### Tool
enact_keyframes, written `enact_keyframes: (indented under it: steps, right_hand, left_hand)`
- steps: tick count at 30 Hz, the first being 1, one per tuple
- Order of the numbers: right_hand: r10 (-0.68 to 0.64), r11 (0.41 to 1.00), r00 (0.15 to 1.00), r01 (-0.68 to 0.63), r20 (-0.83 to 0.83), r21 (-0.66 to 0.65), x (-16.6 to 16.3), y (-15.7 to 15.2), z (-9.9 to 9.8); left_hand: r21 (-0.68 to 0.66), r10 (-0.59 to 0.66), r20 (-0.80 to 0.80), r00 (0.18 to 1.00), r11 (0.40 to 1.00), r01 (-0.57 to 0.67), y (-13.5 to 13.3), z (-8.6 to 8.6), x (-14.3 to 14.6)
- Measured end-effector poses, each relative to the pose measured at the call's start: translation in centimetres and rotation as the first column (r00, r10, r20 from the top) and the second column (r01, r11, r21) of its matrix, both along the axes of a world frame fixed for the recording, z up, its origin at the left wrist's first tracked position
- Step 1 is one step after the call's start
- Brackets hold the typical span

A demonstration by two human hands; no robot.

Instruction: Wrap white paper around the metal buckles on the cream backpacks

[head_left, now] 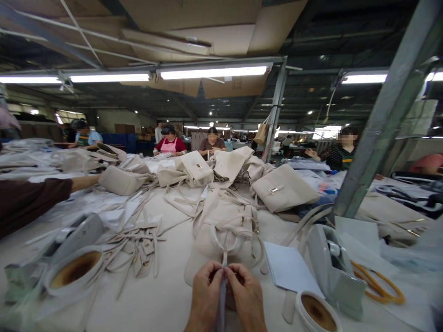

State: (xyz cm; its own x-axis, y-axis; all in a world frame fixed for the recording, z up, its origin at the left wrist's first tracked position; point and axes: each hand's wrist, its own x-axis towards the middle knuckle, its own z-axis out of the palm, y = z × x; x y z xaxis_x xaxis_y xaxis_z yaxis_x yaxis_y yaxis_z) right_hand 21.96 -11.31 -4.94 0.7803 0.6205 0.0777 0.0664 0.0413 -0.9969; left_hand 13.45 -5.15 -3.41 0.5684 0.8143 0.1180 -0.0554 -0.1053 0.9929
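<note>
My left hand (205, 295) and my right hand (246, 295) are close together at the near edge of the table, fingers curled and pinching a narrow cream strap (223, 281) between them. The strap runs up to a cream handbag (224, 235) lying just beyond my knuckles, with a loop handle and small gold fittings. Loose cream straps (138, 240) are scattered to the left of the bag.
Two tape dispensers (332, 267) (74, 235) and two bowls with brown residue (74, 269) (317, 312) flank my hands. White paper (289, 267) and orange-handled scissors (379, 283) lie right. More cream bags (284, 186) pile beyond. A co-worker's brown sleeve (31, 200) reaches in from the left; a steel post (380, 115) slants right.
</note>
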Motion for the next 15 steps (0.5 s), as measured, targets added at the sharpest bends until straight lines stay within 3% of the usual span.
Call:
enact_keyframes:
  steps: [2, 4, 7, 11, 15]
  right_hand:
    - [-0.022, 1.0, 0.997, 0.022, 0.07, -0.003, 0.1, 0.0, 0.2]
    - [-0.008, 1.0, 1.0, 0.007, 0.029, 0.021, 0.0, 0.1, 0.6]
    - [0.084, 0.993, 0.988, -0.072, -0.131, 0.092, 0.0, 0.5, 1.2]
    - [0.102, 0.983, 0.976, -0.069, -0.193, 0.171, -0.4, 1.5, 1.4]
    - [-0.008, 0.991, 1.0, 0.006, 0.011, 0.136, -0.1, 1.5, 1.1]
  left_hand:
    - [0.032, -0.01, 0.021, 1.0, 0.999, 0.009, 0.0, 0.0, 0.0]
    - [0.038, -0.017, 0.053, 0.998, 0.999, 0.015, 0.1, 0.0, -0.1]
    - [-0.111, -0.021, 0.11, 0.994, 0.993, 0.034, 0.9, -0.5, 0.0]
    - [-0.437, -0.126, 0.199, 0.972, 0.876, 0.203, 2.4, -1.8, 0.8]
    - [-0.538, -0.176, 0.239, 0.955, 0.795, 0.281, 3.0, -2.8, 1.3]
